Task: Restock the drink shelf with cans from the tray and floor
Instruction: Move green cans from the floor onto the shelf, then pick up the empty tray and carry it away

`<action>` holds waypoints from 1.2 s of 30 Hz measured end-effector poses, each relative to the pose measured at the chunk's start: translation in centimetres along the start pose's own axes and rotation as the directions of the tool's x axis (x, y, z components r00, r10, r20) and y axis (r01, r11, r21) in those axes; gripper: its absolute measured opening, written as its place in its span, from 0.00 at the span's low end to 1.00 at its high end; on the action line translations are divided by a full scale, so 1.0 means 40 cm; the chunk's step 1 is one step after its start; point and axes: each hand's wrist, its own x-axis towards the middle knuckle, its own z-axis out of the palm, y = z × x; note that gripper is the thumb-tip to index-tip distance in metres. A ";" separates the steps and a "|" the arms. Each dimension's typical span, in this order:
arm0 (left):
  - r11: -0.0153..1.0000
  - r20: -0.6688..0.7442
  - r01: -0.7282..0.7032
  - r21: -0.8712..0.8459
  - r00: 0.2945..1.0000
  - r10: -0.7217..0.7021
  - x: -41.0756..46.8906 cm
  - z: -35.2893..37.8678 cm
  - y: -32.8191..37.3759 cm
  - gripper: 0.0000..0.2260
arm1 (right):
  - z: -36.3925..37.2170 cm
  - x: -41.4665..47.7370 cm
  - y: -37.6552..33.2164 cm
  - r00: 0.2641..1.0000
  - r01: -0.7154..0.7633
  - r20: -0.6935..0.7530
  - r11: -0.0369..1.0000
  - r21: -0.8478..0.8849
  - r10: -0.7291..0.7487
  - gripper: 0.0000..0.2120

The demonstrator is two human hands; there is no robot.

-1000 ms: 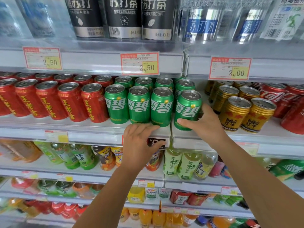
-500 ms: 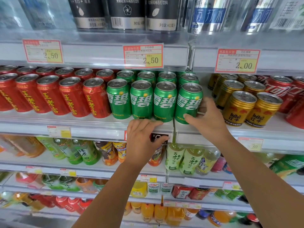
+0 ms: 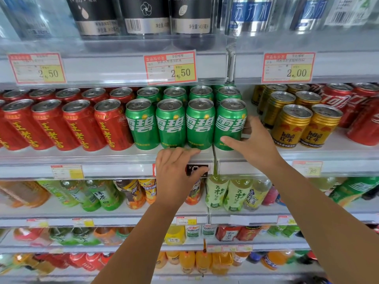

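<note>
Green cans (image 3: 171, 124) stand in rows at the middle of the can shelf (image 3: 114, 171). My right hand (image 3: 254, 146) grips the front green can at the right end of the row (image 3: 229, 124). Its thumb lies across the can's lower front and its fingers reach round the right side. The can stands upright on the shelf, touching its green neighbour. My left hand (image 3: 176, 177) holds the shelf's front edge just below the green cans, with the fingers over the top and the thumb on the black price tag (image 3: 202, 168). No tray or floor is in view.
Red herbal-tea cans (image 3: 80, 126) fill the shelf left of the green ones. Gold energy-drink cans (image 3: 291, 126) and red cola cans (image 3: 361, 124) stand to the right. Tall black and blue bottles sit on the shelf above. Bottled teas and juices fill the shelves below.
My right hand has brought the rightmost green can upright and in line with its row. My left hand has kept its hold on the shelf edge.
</note>
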 end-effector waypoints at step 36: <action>0.730 0.126 0.683 0.037 0.721 -0.681 -0.513 -0.333 -0.110 0.18 | 0.291 -0.381 -0.026 0.951 0.224 0.152 0.937 0.268 -0.271 0.15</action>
